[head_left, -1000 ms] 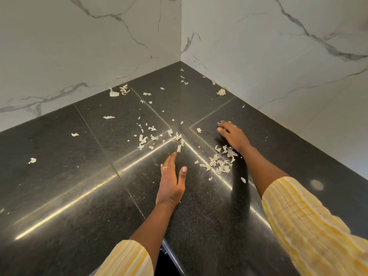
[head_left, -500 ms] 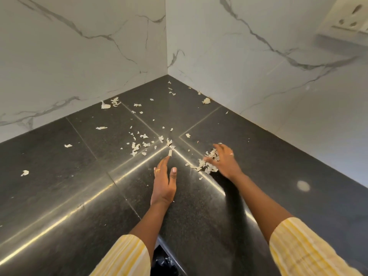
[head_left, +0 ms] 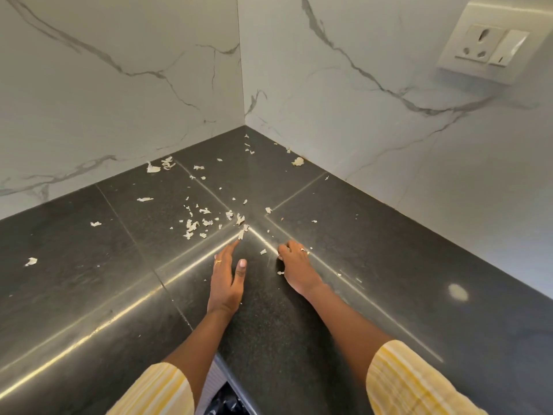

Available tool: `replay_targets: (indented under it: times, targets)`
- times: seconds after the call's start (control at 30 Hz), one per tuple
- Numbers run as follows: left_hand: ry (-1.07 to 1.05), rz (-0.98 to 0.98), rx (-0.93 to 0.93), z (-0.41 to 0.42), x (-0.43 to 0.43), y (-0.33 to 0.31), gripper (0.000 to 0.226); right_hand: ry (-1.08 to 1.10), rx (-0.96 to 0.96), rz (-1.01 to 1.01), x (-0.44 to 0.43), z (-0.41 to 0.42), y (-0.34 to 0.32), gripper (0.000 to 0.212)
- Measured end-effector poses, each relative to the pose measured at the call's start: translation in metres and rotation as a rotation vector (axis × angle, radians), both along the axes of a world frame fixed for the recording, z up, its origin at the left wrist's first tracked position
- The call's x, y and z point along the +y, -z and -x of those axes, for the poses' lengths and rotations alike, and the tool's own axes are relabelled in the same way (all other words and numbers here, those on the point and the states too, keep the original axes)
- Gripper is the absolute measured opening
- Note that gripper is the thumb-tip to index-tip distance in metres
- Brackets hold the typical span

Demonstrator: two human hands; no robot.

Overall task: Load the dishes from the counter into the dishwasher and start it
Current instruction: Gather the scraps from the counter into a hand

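No dishes and no dishwasher are in view. A black stone counter (head_left: 395, 259) meets two white marble walls in a corner. Pale scraps of peel (head_left: 194, 224) lie scattered over it, mostly left of the middle seam. My left hand (head_left: 227, 283) stands on its edge on the counter, fingers straight, palm facing right. My right hand (head_left: 296, 265) sits a short way to its right, knuckles up, fingers curled down over a small heap of scraps that it hides. A few loose bits lie between the two hands.
A white wall socket with a switch (head_left: 484, 49) is mounted at the upper right. A pale round spot (head_left: 457, 292) marks the counter at the right. Something dark and crinkled (head_left: 224, 399) shows below the counter's inner edge between my arms.
My right hand has dragged the heap of scraps toward me and to the left, closing on my left hand. My left hand has stayed in place on the counter.
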State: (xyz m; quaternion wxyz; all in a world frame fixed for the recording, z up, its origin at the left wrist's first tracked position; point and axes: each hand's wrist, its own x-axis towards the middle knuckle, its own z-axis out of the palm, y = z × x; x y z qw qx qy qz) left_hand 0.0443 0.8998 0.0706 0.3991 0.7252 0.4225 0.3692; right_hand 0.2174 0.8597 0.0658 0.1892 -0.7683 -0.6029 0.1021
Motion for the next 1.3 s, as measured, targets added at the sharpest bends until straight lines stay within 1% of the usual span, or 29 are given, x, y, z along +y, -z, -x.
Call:
replay_targets:
  times: [0.07,0.1,0.2,0.23,0.3,0.37,0.43,0.5,0.57,0.6,0.63,0.67,0.73,0.8,0.83,0.87,0.9,0.93,0.97,1.07,1.13,1.17,1.2,1.27,1.3]
  targets:
    - [-0.018,0.014,-0.065,-0.005,-0.004,-0.002,0.09,0.068,0.14,-0.026,0.002,-0.002,-0.004,0.025]
    - [-0.023,0.037,-0.104,-0.008,-0.006,-0.004,0.082,0.109,0.203,-0.039,0.004,-0.002,-0.006,0.024]
    - [-0.067,0.191,-0.215,-0.022,-0.005,-0.011,0.042,0.166,0.345,-0.078,0.014,0.007,-0.014,0.019]
    - [-0.102,0.263,-0.275,-0.028,-0.002,-0.015,0.037,0.16,0.388,-0.098,0.019,0.012,-0.018,0.016]
    - [-0.163,0.434,-0.453,-0.04,0.007,-0.024,0.043,0.154,0.5,-0.151,0.028,0.026,-0.027,0.01]
    - [-0.175,0.64,-0.658,-0.045,0.014,-0.037,0.046,0.18,0.632,-0.198,0.034,0.043,-0.034,0.015]
    - [-0.131,0.853,-0.788,-0.043,0.018,-0.045,0.046,0.232,0.759,-0.222,0.04,0.063,-0.038,0.024]
    - [-0.08,1.001,-0.868,-0.034,0.024,-0.049,0.046,0.268,0.824,-0.229,0.048,0.083,-0.04,0.024]
    - [-0.024,1.085,-0.903,-0.026,0.032,-0.051,0.042,0.29,0.809,-0.248,0.057,0.098,-0.041,0.014]
    - [-0.004,1.089,-0.858,-0.024,0.036,-0.051,0.038,0.307,0.821,-0.261,0.061,0.105,-0.043,0.009]
    - [-0.002,1.043,-0.801,-0.025,0.039,-0.052,0.036,0.319,0.826,-0.268,0.064,0.11,-0.044,0.012]
    - [0.001,1.013,-0.79,-0.026,0.041,-0.052,0.035,0.316,0.824,-0.267,0.067,0.114,-0.044,0.02]
    - [0.015,1.075,-0.858,-0.027,0.042,-0.053,0.035,0.259,0.779,-0.215,0.07,0.122,-0.045,0.031]
    - [-0.015,1.102,-0.871,-0.017,0.05,-0.054,0.036,0.172,0.656,-0.159,0.072,0.124,-0.045,0.038]
    - [-0.029,1.167,-0.93,-0.013,0.056,-0.053,0.037,0.162,0.604,-0.176,0.071,0.122,-0.045,0.04]
    - [-0.029,1.276,-1.016,-0.01,0.064,-0.05,0.037,0.205,0.576,-0.226,0.069,0.117,-0.046,0.039]
    - [-0.032,1.379,-1.097,-0.01,0.074,-0.046,0.038,0.304,0.573,-0.298,0.065,0.111,-0.048,0.036]
    - [-0.064,1.414,-1.143,-0.009,0.082,-0.041,0.039,0.43,0.558,-0.363,0.06,0.102,-0.047,0.034]
    - [-0.112,1.412,-1.172,-0.008,0.09,-0.037,0.04,0.552,0.514,-0.4,0.053,0.091,-0.045,0.034]
    - [-0.191,1.379,-1.255,0.001,0.109,-0.03,0.043,0.853,0.318,-0.364,0.019,0.055,-0.026,0.037]
    - [-0.21,1.35,-1.3,0.015,0.122,-0.029,0.044,1.04,0.323,-0.313,-0.004,0.041,-0.013,0.039]
    - [-0.222,1.331,-1.327,0.022,0.129,-0.029,0.044,1.084,0.314,-0.256,-0.011,0.039,-0.008,0.044]
    - [-0.231,1.309,-1.359,0.029,0.136,-0.03,0.045,1.083,0.258,-0.167,-0.014,0.041,-0.004,0.054]
    - [-0.244,1.273,-1.383,0.041,0.148,-0.031,0.046,0.977,0.1,0.021,-0.009,0.055,0.002,0.08]
    - [-0.259,1.258,-1.382,0.046,0.153,-0.032,0.047,0.891,0.057,0.082,0.0,0.067,0.003,0.093]
